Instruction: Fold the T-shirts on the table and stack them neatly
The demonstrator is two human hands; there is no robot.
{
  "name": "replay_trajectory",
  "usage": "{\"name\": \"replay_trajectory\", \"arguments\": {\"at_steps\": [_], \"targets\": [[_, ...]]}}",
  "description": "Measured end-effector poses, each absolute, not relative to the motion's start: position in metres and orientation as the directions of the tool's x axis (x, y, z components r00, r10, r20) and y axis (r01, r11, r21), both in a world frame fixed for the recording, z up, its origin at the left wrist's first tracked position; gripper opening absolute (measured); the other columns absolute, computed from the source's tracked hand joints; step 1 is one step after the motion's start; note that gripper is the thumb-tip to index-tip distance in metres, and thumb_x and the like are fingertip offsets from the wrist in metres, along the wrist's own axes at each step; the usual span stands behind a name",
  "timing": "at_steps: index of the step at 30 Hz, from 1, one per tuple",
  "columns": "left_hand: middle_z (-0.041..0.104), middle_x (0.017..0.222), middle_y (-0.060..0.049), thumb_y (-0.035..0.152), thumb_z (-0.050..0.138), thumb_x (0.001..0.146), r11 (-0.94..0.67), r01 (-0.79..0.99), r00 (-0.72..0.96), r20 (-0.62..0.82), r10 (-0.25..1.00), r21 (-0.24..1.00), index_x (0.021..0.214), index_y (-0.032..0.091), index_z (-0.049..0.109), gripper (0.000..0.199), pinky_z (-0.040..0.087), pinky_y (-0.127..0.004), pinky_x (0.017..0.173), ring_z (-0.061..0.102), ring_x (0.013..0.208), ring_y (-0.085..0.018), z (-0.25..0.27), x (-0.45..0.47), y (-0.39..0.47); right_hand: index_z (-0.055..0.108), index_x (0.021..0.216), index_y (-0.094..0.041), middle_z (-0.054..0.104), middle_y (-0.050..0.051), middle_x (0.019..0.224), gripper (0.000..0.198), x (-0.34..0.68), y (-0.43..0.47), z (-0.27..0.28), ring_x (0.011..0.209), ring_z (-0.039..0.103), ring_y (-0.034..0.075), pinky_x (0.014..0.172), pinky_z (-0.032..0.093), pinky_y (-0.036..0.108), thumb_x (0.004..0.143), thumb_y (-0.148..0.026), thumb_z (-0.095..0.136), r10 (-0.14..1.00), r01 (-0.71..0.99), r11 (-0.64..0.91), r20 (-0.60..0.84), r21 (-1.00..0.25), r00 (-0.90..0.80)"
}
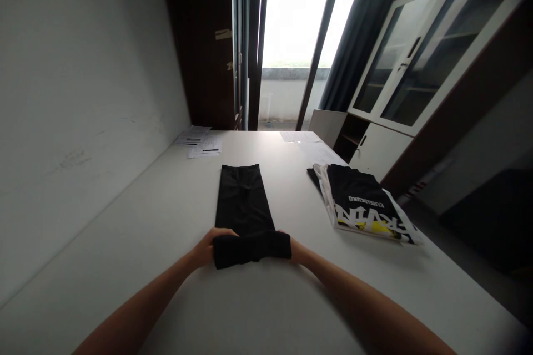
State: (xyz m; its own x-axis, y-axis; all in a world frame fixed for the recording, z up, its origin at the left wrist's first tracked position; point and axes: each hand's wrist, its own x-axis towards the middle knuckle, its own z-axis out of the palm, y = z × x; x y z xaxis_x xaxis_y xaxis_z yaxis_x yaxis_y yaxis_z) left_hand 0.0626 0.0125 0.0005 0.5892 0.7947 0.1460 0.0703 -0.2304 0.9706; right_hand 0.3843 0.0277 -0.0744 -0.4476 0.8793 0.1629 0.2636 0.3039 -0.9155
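Along the left edge of the desk, a boundary is being formed by the wall. Near the far left corner, loose papers are being kept flat, partly overlapping, probably so that the middle is being spared for work.

Just in from there, the cloth is being laid lengthwise, between the left and right edges, with its long part resting flat and its narrower end pointing to the far edge. Its near end is being held up in a turned-over band, facing the viewer. At the left end of this band, the cloth is being gripped by the left hand, its fingers being closed narrowly around the fabric. At the other end, the band is being pinched by the right hand; most of its fingers are being hidden by the cloth, so their exact spread cannot be told. Both ends are likely being held so that the band is being kept straight and level across its width.

By the far right corner, pale sheets are being left flat. Nearer, against the right edge, a pile of clothes is being topped by a printed black piece, apparently being set aside so that the cloth and both forearms are being given room.
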Motion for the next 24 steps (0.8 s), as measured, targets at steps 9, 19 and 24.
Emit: {"name": "replay_trajectory", "arguments": {"at_steps": [9, 19, 24], "targets": [[0.069, 0.078, -0.003, 0.013, 0.057, 0.076, -0.359, 0.203, 0.415, 0.252, 0.874, 0.911, 0.084, 0.013, 0.072, 0.017, 0.043, -0.024, 0.067, 0.061, 0.072, -0.016, 0.008, 0.065, 0.009, 0.071, 0.078, -0.022, 0.07, 0.01, 0.078, 0.022, 0.376, 0.022, -0.047, 0.079, 0.065, 0.032, 0.072, 0.055, 0.041, 0.066, -0.039, 0.077, 0.845, 0.258, 0.222, 0.054, -0.94, -0.532], [0.07, 0.078, -0.003, 0.012, 0.056, 0.076, -0.374, 0.229, 0.418, 0.256, 0.872, 0.899, 0.086, 0.014, 0.072, 0.019, 0.043, -0.024, 0.065, 0.061, 0.072, -0.016, 0.004, 0.065, 0.009, 0.062, 0.073, -0.017, 0.06, 0.004, 0.065, 0.021, 0.369, 0.021, -0.034, 0.062, 0.052, 0.018, 0.061, 0.047, 0.032, 0.071, -0.036, 0.07, 0.796, 0.221, 0.272, 0.09, -0.936, -0.598], [0.07, 0.079, -0.003, 0.012, 0.056, 0.077, -0.378, 0.23, 0.421, 0.258, 0.869, 0.897, 0.086, 0.013, 0.072, 0.018, 0.044, -0.024, 0.066, 0.061, 0.073, -0.017, 0.002, 0.065, 0.009, 0.069, 0.077, -0.017, 0.068, 0.007, 0.071, 0.019, 0.367, 0.015, -0.022, 0.066, 0.061, 0.024, 0.064, 0.052, 0.035, 0.074, -0.035, 0.075, 0.792, 0.208, 0.262, 0.087, -0.943, -0.604]]}}
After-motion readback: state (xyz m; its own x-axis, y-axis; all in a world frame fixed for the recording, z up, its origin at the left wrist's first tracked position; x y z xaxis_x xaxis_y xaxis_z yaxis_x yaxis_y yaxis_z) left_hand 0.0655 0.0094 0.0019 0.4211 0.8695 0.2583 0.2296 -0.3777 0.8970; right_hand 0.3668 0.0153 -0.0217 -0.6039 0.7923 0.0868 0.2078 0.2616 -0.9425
